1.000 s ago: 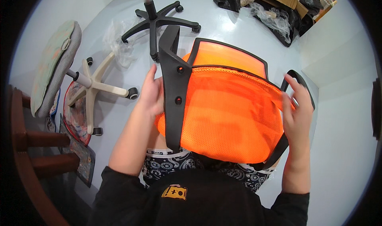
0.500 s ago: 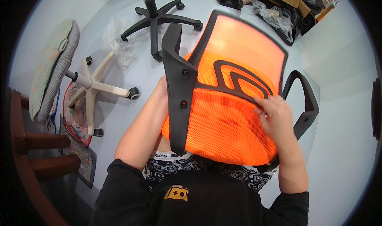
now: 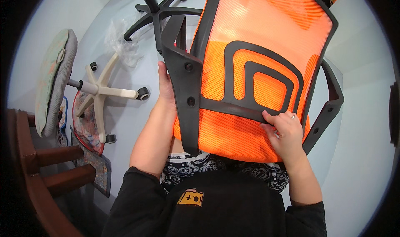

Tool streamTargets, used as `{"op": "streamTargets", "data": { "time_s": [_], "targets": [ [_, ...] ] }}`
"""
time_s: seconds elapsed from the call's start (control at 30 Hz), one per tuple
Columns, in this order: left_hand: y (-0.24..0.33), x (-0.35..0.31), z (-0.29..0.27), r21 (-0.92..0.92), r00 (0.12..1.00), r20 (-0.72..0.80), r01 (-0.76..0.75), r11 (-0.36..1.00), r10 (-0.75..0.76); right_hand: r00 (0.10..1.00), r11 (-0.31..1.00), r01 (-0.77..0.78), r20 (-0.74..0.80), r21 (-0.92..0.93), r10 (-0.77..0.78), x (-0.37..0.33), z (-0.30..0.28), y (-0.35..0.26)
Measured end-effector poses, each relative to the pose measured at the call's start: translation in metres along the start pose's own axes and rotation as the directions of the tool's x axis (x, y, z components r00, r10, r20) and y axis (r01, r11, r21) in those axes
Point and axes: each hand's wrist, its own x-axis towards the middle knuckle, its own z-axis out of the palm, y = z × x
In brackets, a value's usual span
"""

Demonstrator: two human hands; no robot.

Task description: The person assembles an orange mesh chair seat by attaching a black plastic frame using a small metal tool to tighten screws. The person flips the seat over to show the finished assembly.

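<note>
An orange mesh office chair top (image 3: 243, 137) with a black frame lies over my lap, its backrest (image 3: 271, 20) rising away from me. My right hand (image 3: 285, 132) is closed on the black lower crossbar (image 3: 225, 107) of the backrest, thumb and fingers pinching its edge. A ring shows on one finger. At the left armrest (image 3: 187, 82), my left hand (image 3: 166, 89) holds the outer side, thumb up along it and fingers hidden behind. Two bolt holes show in that armrest. The right armrest (image 3: 327, 107) stands out beyond my right hand, untouched.
A black five-spoke chair base (image 3: 156, 18) with casters stands ahead on the left, beside clear plastic wrap (image 3: 125, 41). Nearer on the left are a stool with a cream base (image 3: 100, 89) and padded seat (image 3: 56, 82), mats (image 3: 89, 124), and brown wooden furniture (image 3: 29, 153).
The backrest has tilted up toward me and looks larger, covering most of the boxes behind. My left hand has shifted so its thumb shows beside the armrest. My right hand stays on the crossbar.
</note>
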Motion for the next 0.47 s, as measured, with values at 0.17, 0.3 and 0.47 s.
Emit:
{"op": "streamTargets", "data": {
  "time_s": [0.17,0.3,0.47],
  "targets": [
    [-0.001,-0.006,0.003,0.107,0.978,0.203,-0.062,0.992,0.039,0.999,1.0,0.0,-0.044,-0.019,-0.001,-0.015,0.007,-0.005],
    [-0.003,-0.011,-0.002,0.011,0.962,0.264,-0.07,0.998,0.064,0.999,0.998,-0.009,-0.048,-0.066,0.006,-0.026,0.012,-0.009],
    [0.003,-0.006,-0.022,0.069,0.964,0.265,0.022,0.997,-0.04,0.997,0.996,-0.03,-0.07,-0.088,0.024,-0.028,0.022,-0.001]
  ]
}}
